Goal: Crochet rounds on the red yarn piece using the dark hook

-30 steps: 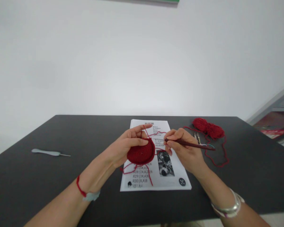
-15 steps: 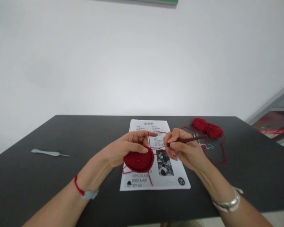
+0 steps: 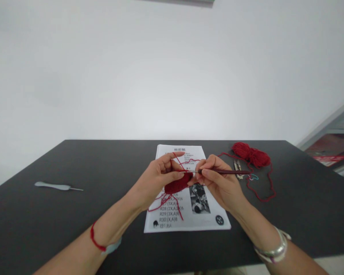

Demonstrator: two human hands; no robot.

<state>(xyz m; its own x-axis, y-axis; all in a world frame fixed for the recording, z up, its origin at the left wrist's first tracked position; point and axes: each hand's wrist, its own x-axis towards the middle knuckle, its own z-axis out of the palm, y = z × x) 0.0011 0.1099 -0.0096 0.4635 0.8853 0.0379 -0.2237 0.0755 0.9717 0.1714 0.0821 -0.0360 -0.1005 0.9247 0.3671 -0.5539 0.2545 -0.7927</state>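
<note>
My left hand pinches the top edge of a dark red crocheted piece, with red yarn running up over its raised index finger. My right hand grips a crochet hook with a dark red handle; its thin metal shaft points left and meets the piece's upper edge near my left thumb. Loose red yarn ends hang below the piece. Under both hands lies a printed sheet with text and a dark photo.
A red yarn skein lies at the back right, its strand looping on the black table. Small scissors and a light blue marker are near it. A grey-handled hook lies far left.
The crocheted piece has tilted from a nearly full disc view to a narrower shape and moved right. My left hand has moved right, and the hook has turned nearly level.
</note>
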